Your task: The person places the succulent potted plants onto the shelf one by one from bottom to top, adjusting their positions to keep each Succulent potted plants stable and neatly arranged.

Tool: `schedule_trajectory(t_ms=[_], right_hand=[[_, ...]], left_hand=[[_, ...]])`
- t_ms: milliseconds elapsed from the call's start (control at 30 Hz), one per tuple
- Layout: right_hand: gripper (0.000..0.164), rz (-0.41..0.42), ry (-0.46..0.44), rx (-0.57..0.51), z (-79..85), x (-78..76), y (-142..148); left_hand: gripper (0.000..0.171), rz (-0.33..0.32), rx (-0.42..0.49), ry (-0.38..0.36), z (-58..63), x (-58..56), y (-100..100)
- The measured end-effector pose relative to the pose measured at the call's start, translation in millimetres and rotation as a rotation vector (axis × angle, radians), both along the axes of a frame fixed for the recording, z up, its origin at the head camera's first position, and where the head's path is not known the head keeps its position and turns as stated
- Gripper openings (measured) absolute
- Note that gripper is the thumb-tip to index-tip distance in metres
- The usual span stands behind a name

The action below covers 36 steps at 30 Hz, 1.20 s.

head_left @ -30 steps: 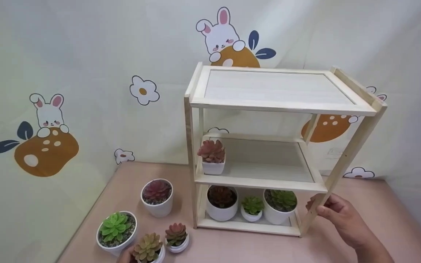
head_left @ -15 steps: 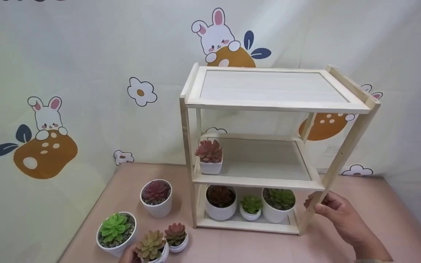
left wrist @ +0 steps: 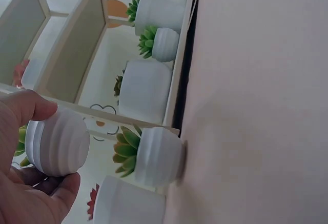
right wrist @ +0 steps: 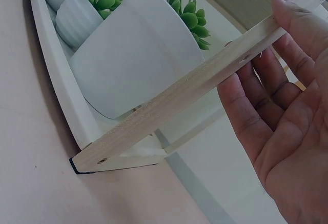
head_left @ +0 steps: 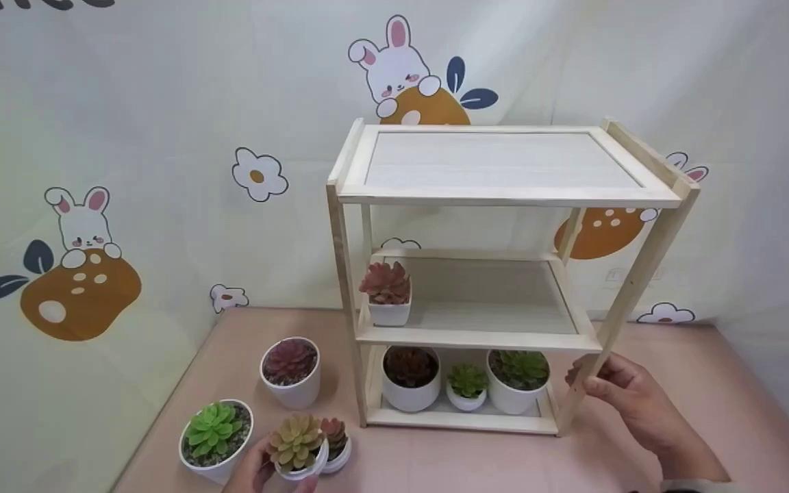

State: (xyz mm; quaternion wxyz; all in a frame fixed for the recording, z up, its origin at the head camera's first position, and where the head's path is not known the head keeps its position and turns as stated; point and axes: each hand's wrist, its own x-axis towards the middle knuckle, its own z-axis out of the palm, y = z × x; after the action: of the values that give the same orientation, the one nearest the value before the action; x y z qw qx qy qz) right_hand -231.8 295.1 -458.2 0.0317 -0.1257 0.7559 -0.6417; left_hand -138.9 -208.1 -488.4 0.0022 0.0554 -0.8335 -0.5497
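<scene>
My left hand (head_left: 251, 470) grips a small white ribbed pot (left wrist: 62, 143) with a yellowish succulent (head_left: 296, 441), thumb on one side and fingers on the other. This potted succulent is off the table, partly in front of a small pot with a reddish succulent (head_left: 334, 438). My right hand (head_left: 631, 404) holds the right front post (right wrist: 200, 80) of a three-tier wooden shelf (head_left: 477, 339), low down. On the shelf's bottom tier stand a dark reddish potted succulent (head_left: 411, 390), a small green one (head_left: 467, 385) and a larger green one (head_left: 519, 383).
A pink succulent in a white pot (head_left: 390, 305) sits at the left end of the middle tier. Left of the shelf, a purple-red potted succulent (head_left: 292, 373) and a bright green one (head_left: 215, 438) stand on the pinkish table (head_left: 449, 462). A printed curtain (head_left: 161, 103) hangs behind.
My left hand has lifted the yellowish potted succulent and moved it up and rightward, now overlapping the small reddish one. My right hand stays on the post. The head view has shifted slightly.
</scene>
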Motion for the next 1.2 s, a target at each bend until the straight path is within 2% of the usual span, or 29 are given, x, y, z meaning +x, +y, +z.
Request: schedule_trajectory(t_ms=[33, 67, 100, 333, 500, 667, 833, 933, 1067, 1200], right_hand=[[0.024, 0.003, 0.001, -0.003, 0.1, -0.4, 0], [0.024, 0.006, 0.003, -0.005, 0.2, -0.6, 0], [0.025, 0.008, 0.004, -0.006, 0.2, -0.8, 0], [0.025, -0.001, -0.003, 0.026, -0.4, -0.4, -1], [0.025, -0.018, -0.004, 0.038, -0.3, -0.6, -1], [0.027, -0.010, 0.006, 0.023, -0.3, -0.8, 0], [0.025, 0.002, 0.018, 0.006, -0.9, -0.1, 1], [0.025, 0.003, 0.022, 0.010, -1.3, -0.1, 1], [0.025, 0.008, 0.021, 0.021, -1.2, -0.5, 1], [0.025, 0.006, 0.008, 0.019, -0.4, -1.1, 2]], left_hand=[[0.080, 0.064, -0.026, -0.017, 18.2, 7.3, 14], [0.080, 0.079, -0.041, 0.009, 28.0, 11.6, 21], [0.078, 0.073, -0.045, 0.039, 33.0, 13.1, 25], [0.079, 0.018, -0.043, 0.067, 46.7, 12.8, 38], [0.078, -0.042, -0.045, 0.084, 57.5, 8.5, 44], [0.077, -0.066, -0.074, 0.108, 67.0, 4.3, 54], [0.072, -0.106, -0.120, 0.235, 71.5, 1.3, 64], [0.069, -0.136, -0.101, 0.303, 73.0, -1.1, 69], [0.066, -0.146, -0.072, 0.336, 75.3, -2.6, 75], [0.067, -0.133, -0.065, 0.335, 78.4, -3.5, 83]])
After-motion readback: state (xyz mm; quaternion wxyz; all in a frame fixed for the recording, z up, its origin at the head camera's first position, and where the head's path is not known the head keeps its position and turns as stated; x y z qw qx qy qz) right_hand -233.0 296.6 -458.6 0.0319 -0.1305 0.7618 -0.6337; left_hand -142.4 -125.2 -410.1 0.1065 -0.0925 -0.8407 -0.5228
